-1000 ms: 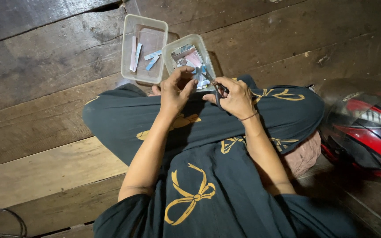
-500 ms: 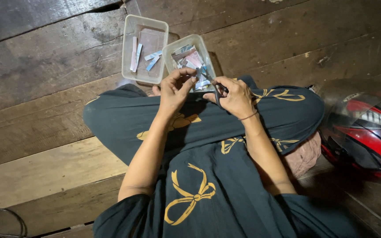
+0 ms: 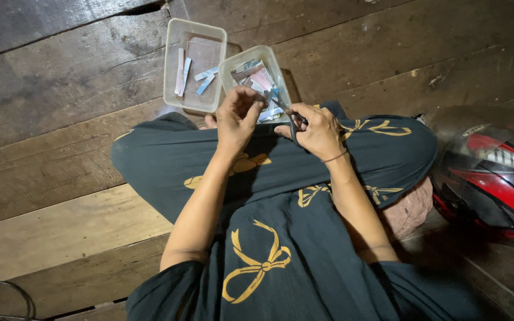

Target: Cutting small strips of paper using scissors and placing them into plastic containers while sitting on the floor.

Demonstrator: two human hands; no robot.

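I sit cross-legged on a wooden floor in dark trousers with gold bow prints. My left hand [image 3: 237, 117] pinches a small strip of paper [image 3: 265, 101] over my knee. My right hand [image 3: 315, 128] grips black-handled scissors [image 3: 285, 111], their blades pointing at that strip. Just beyond both hands stands a clear plastic tub [image 3: 276, 64] holding several cut paper pieces. A second clear tub [image 3: 171, 71] to its left holds a few pale strips.
A red and black helmet [image 3: 495, 178] lies on the floor at my right. A black cable loop [image 3: 4, 300] shows at the bottom left corner. Dark, worn floor planks [image 3: 49, 148] stretch all around.
Both hands stay over the knee; the left hand's fingers have shifted slightly on the strip and the scissors sit closer against it.
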